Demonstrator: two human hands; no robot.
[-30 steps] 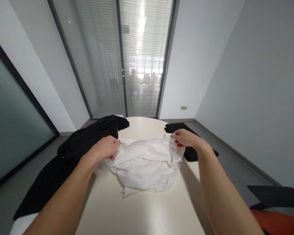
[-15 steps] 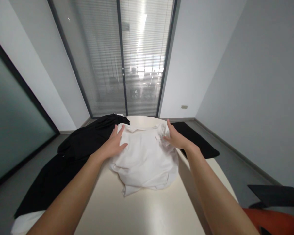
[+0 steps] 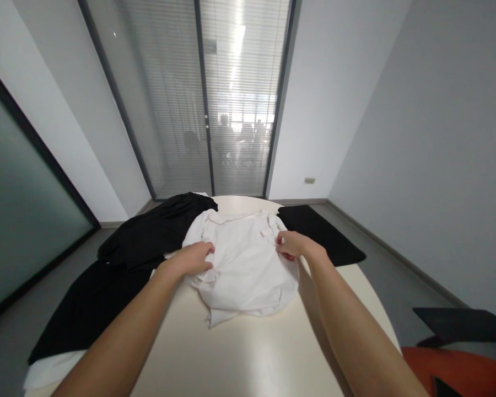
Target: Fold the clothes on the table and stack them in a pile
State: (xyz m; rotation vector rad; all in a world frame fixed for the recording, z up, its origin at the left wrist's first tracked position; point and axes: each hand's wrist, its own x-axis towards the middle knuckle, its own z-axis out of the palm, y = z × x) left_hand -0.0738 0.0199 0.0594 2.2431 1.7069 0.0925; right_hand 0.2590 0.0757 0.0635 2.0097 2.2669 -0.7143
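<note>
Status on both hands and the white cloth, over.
Left hand and right hand at opposite sides of white cloth; cloth spread, wrinkled; nothing lying over it.

head | worn at head height | faces forward, down | table near, below | glass partition farther, ahead

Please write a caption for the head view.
Two hands on a white shirt, black clothes at left.

No legible text, label, brand, number or sign.
</note>
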